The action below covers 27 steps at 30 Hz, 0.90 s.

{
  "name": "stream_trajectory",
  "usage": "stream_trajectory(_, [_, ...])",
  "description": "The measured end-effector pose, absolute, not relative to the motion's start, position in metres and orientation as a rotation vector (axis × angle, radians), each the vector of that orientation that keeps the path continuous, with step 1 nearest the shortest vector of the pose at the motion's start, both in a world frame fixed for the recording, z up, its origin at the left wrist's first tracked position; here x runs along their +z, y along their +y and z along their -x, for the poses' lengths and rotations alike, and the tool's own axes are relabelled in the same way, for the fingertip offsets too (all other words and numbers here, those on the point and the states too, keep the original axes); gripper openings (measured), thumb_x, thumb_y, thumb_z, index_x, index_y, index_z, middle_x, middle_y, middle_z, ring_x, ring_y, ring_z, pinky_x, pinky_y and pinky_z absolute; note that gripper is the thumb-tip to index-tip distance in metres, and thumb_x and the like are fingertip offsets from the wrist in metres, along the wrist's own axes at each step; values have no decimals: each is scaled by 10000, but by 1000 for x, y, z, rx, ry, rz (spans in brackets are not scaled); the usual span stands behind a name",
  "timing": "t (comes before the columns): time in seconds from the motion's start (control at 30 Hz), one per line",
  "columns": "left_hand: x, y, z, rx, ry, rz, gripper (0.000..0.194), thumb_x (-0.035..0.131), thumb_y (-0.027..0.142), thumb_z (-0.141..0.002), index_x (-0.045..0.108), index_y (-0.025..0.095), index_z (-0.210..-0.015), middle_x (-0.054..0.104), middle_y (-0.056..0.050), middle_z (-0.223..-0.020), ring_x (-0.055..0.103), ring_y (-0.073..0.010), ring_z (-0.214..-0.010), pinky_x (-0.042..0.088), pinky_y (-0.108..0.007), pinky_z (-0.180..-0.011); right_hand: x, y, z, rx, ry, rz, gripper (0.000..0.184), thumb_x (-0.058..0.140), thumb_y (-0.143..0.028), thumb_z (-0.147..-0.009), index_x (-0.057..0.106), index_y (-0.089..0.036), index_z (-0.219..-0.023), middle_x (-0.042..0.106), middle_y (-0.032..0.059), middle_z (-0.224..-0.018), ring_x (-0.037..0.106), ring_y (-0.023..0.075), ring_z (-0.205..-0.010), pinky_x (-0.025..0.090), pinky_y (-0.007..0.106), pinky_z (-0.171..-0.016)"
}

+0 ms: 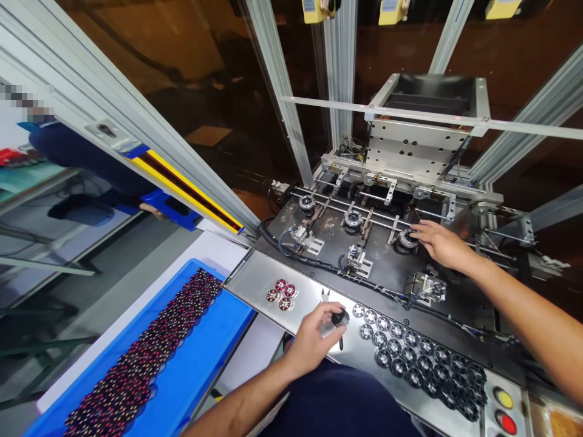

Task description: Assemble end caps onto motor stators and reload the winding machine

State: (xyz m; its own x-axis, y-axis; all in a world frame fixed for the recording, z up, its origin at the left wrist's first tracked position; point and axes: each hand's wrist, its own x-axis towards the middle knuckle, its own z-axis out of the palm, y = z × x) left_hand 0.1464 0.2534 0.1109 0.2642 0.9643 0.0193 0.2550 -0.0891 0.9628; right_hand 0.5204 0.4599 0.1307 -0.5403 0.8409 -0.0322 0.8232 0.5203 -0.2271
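My left hand (314,337) is over the front metal ledge, its thumb and fingers curled around a small black part (339,317). Behind it on the ledge lie side cutters (325,295), partly covered by the hand. My right hand (439,243) reaches into the machine, fingertips on a round, spoked black-and-silver wheel part (405,240) in the rightmost fixture; the thumb is mostly hidden. Two similar round parts, one in the middle fixture (353,220) and one in the left fixture (306,204), sit farther along the row.
Black spoked wheels (410,355) lie in rows on the ledge (248,276); several red and bronze ones (285,290) are left of them. A blue tray (182,370) holds many stacked discs. Yellow (504,398) and red (506,423) buttons stand right. A person's sleeve (86,152) shows behind the frame.
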Motion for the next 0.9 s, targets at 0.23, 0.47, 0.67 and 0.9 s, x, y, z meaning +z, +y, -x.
stream_trajectory(0.23, [166,273,-124,1011,1021,-1290,233,632,320,-908,517,178,-1052,670,-155,-1184,675,-219,-1067,537,-356,-898,133,439,-529,371,-2703,1440,749,456,-40,-637,614,-295,-1323,523,8,-1464,353,323,-1442,431,601,-1065])
stream_trajectory(0.47, [209,275,-118,1048,843,-1376,403,832,340,-740,543,169,-963,705,-112,-1054,686,-171,-898,546,-302,-807,201,396,-449,280,-2473,1258,516,483,-285,-921,468,-288,-1437,493,105,-1480,369,334,-1426,302,577,-1188])
stream_trajectory(0.67, [222,272,-111,1039,814,-1517,440,842,399,-710,546,158,-929,695,-83,-941,643,-127,-719,547,-282,-709,256,286,-342,670,-2392,758,706,647,-309,-896,294,-420,-1498,606,88,-1204,613,275,-1071,586,450,-840])
stream_trajectory(0.9, [210,264,-119,1051,739,-1194,510,826,510,-693,581,168,-983,697,-62,-920,685,-152,-780,561,-276,-715,227,253,-316,489,-2058,874,734,605,-148,-862,354,-474,-1470,625,92,-1025,614,304,-929,565,519,-734])
